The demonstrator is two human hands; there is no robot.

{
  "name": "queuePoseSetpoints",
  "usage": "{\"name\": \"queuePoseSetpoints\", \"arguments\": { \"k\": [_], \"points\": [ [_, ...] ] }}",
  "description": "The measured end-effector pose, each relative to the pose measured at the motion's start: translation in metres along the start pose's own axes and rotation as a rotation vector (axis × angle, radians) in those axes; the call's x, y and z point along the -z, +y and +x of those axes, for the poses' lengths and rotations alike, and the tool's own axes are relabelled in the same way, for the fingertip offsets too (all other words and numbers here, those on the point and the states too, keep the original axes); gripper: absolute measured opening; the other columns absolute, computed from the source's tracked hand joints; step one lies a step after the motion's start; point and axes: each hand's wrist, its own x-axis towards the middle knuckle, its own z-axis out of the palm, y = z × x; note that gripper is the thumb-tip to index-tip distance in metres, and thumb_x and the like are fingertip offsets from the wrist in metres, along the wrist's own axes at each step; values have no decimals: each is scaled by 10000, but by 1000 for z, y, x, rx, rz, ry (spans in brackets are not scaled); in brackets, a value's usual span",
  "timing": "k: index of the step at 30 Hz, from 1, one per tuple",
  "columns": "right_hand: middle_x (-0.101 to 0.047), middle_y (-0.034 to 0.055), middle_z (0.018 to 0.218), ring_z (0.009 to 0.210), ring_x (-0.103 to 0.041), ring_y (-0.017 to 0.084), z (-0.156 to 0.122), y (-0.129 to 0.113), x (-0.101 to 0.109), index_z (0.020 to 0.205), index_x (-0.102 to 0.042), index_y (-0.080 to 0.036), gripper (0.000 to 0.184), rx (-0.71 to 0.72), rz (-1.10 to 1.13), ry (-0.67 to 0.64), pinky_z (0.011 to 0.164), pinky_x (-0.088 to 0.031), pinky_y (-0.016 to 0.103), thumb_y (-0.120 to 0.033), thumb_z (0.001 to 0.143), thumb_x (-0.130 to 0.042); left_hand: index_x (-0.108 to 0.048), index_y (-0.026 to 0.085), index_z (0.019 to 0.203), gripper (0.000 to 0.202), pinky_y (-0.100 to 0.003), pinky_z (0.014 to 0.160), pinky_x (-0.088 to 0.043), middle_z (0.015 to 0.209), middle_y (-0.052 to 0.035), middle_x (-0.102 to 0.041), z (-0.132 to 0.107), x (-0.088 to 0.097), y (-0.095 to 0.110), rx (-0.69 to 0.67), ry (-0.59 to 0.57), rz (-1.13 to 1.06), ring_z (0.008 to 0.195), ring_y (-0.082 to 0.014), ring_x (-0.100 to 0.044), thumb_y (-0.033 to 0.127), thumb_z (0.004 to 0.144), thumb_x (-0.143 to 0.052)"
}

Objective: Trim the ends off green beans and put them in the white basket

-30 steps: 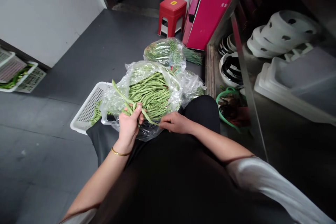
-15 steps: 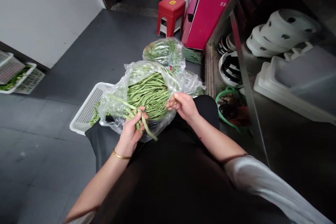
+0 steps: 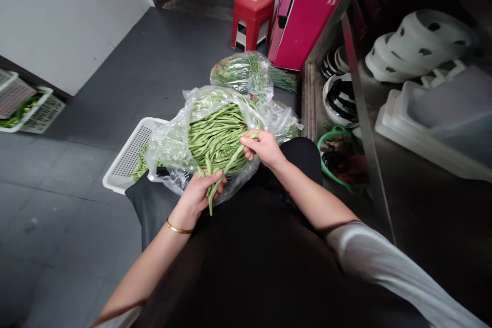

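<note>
My left hand [image 3: 203,189] is closed round a few green beans, their ends sticking out past the thumb. One long green bean [image 3: 231,160] runs from there up to my right hand [image 3: 263,148], which pinches its upper end between thumb and fingers. Behind both hands a clear plastic bag [image 3: 167,143] lies open, full of a heap of green beans [image 3: 215,130]. To the left of the bag, a white perforated basket [image 3: 121,164] holds some bean pieces, partly hidden by the bag and my knee.
Another plastic bag of greens [image 3: 238,72] lies behind, near a red stool [image 3: 253,7] and a pink cabinet [image 3: 307,15]. A green basket [image 3: 325,161] stands at right under a metal shelf with white tubs [image 3: 400,113]. More white baskets [image 3: 42,113] are at far left.
The long bean in my left hand has swung round, and its upper end is now in my right hand's pinch. Half a second ago my right fingers were apart from it.
</note>
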Motion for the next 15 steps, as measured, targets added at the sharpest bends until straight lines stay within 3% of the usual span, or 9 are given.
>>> {"name": "queuePoseSetpoints", "arguments": {
  "k": [4, 6, 8, 11, 15],
  "points": [
    [-590, -22, 544, 477, -561, 107, -37, -3, -10, 707, -554, -185, 258, 97, -124, 64, 490, -493, 234, -428, 732, -637, -541, 127, 633, 218, -138, 333, -315, 508, 23, -521, 9, 6, 6, -180, 162, -229, 381, -45, -434, 250, 699, -709],
    [-616, -5, 592, 541, -588, 113, -51, -6, -18, 724, -590, -187, 216, 145, -216, -21, 572, -509, 243, -397, 745, -637, -522, 137, 646, 197, -131, 342, -333, 512, 36, -514, 16, 11, 10, -205, 238, -341, 377, -40, -432, 223, 725, -682],
    [-601, -15, 559, 505, -581, 116, -54, -4, -23, 739, -590, -183, 227, 49, -192, -181, 529, -501, 243, -401, 726, -652, -535, 133, 660, 176, -146, 373, -391, 522, 22, -540, 19, 13, 12, -160, 267, -341, 397, -57, -480, 221, 740, -665],
    [-548, -49, 479, 402, -533, 115, -40, 8, -26, 731, -541, -182, 282, -156, -39, -274, 400, -458, 234, -434, 691, -663, -576, 115, 678, 167, -205, 420, -461, 553, -26, -595, 15, 7, 7, -25, 134, -190, 440, -111, -555, 236, 731, -677],
    [-542, -57, 485, 413, -531, 107, -26, 17, -21, 750, -547, -181, 277, -118, -63, -154, 401, -456, 221, -418, 684, -675, -619, 115, 729, 164, -218, 368, -414, 535, -38, -597, 4, -4, -1, 66, -52, -26, 382, -124, -522, 246, 696, -711]
  ]
}}
